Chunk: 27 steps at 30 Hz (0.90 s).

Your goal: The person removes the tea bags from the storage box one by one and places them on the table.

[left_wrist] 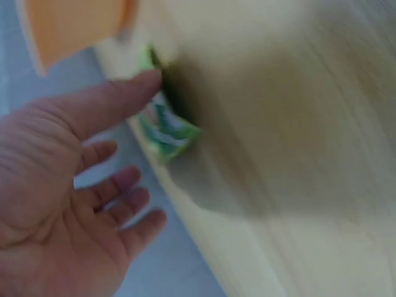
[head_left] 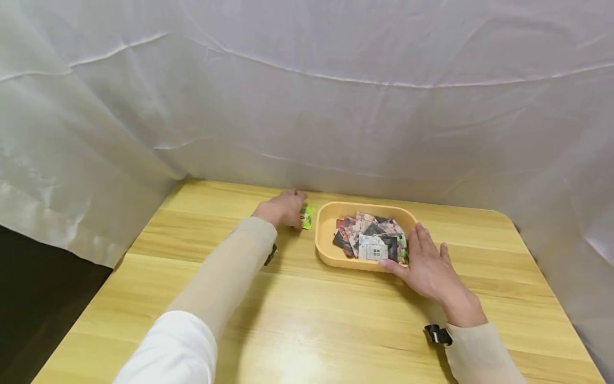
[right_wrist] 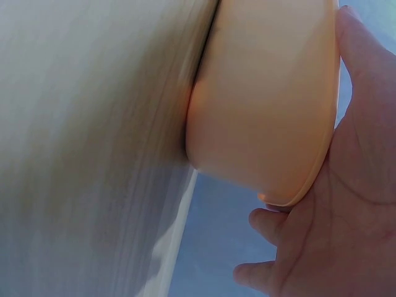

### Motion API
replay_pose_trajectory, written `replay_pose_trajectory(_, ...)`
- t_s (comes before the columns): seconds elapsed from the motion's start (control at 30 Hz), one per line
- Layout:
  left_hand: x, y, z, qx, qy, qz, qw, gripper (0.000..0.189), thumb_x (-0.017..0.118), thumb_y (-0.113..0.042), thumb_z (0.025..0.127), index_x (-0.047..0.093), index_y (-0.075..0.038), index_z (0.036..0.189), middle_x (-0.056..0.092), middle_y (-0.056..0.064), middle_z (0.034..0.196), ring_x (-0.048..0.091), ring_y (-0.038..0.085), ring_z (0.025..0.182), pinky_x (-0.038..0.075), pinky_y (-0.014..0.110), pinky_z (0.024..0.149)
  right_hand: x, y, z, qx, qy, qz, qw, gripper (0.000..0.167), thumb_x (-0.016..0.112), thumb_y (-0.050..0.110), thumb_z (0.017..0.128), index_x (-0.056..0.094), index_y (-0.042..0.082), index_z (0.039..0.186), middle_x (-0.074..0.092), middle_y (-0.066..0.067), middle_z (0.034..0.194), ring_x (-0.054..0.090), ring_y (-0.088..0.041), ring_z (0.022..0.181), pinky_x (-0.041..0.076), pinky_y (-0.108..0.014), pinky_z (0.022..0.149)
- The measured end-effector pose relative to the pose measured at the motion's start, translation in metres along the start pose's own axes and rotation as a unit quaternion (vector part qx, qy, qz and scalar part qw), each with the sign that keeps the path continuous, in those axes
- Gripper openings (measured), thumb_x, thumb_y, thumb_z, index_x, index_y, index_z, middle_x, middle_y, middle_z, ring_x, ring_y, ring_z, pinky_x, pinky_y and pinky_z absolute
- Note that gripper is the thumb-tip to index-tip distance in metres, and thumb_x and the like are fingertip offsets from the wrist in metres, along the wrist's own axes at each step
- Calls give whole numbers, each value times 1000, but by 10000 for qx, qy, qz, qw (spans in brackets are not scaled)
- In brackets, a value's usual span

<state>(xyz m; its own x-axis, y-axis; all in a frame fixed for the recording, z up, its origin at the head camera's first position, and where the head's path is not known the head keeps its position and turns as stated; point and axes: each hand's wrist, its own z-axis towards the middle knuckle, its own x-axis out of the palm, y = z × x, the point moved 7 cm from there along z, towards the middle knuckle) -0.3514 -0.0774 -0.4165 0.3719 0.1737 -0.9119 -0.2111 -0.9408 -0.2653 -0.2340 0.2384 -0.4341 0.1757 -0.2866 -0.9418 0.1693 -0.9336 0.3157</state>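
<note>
My left hand (head_left: 287, 208) reaches toward the back of the table, beside a small green packet (head_left: 307, 217). In the left wrist view, its thumb (left_wrist: 133, 93) lies across the packet (left_wrist: 164, 130), and the other fingers are spread apart from it. Blur hides whether the thumb touches the packet. My right hand (head_left: 427, 264) rests against the right end of a yellow-orange tray (head_left: 326, 258), its fingers extended along the rim and its thumb at the near edge. Several flat sachets (head_left: 373, 252) lie overlapping inside, in pink, black, white and green.
The wooden table (head_left: 297, 320) has its back edge against a pale hanging cloth (head_left: 307, 117), which also covers the sides. Dark floor (head_left: 43, 288) shows beyond the left edge. A black strap (head_left: 437, 335) is on the right wrist.
</note>
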Motion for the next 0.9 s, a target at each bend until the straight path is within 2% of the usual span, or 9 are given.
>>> replay_pose_trajectory(0.1,-14,-4,-6,46,-463,145,9988,79,76,-20,95,36,-10,163,31,22,168,36,41,153,38,58,122,4,3,2,3,88,42,10000,130,46,87,91,-2,-10,164,-15,-28,173,-4,-49,161,-5,-79,121)
replay_pose_trajectory(0.17,-24,-13,-12,176,-873,401,9952,72,73,-21,98,40,-7,160,38,22,162,42,40,148,42,53,121,5,6,5,-22,123,40,9999,131,44,88,91,-3,-9,164,-17,-25,173,-6,-47,161,-5,-78,121)
replay_pose_trajectory(0.23,-34,-31,-21,391,-1253,649,9892,68,73,-20,98,44,-5,157,44,21,157,45,37,144,44,50,120,6,9,7,-44,140,39,9999,131,43,89,91,-4,-9,164,-19,-23,173,-8,-46,161,-6,-77,122)
replay_pose_trajectory(0.33,-37,-67,-35,917,-1555,866,9797,66,75,-22,98,48,-6,155,49,17,154,48,33,142,44,45,121,5,12,10,-78,104,-12,9999,131,43,89,91,-3,-9,164,-18,-24,173,-7,-46,161,-5,-77,122)
replay_pose_trajectory(0.47,-18,-119,-45,1782,-1384,1077,9682,59,73,-26,100,53,-12,153,50,10,157,47,28,146,42,43,122,3,13,11,-99,70,-74,9999,130,43,88,91,-1,-11,163,-15,-27,173,-5,-47,161,-3,-78,122)
replay_pose_trajectory(0.57,5,-149,-42,2408,-1059,1346,9553,56,71,-30,101,55,-17,153,50,7,159,45,27,149,38,43,125,2,11,12,-99,85,-61,9999,130,44,87,91,-1,-12,163,-13,-28,173,-4,-47,161,-2,-79,121)
replay_pose_trajectory(0.63,19,-163,-37,2692,-883,1536,9467,54,71,-35,102,57,-19,152,51,5,158,45,25,149,38,44,126,1,10,13,-96,93,-52,9999,130,45,87,92,0,-12,163,-12,-29,173,-3,-48,161,-1,-80,121)
replay_pose_trajectory(0.73,34,-175,-25,2756,-762,1721,9427,50,70,-42,101,62,-23,146,54,3,154,47,24,147,39,46,125,1,8,13,-94,85,-67,9999,130,45,86,92,0,-13,163,-10,-30,173,-1,-48,161,1,-81,120)
replay_pose_trajectory(0.9,46,-181,-8,2436,-797,2011,9455,55,67,-57,99,63,-23,141,58,3,149,50,26,143,41,48,123,1,3,13,-82,69,-96,9999,129,45,85,93,0,-14,162,-9,-31,173,2,-50,161,2,-82,119)
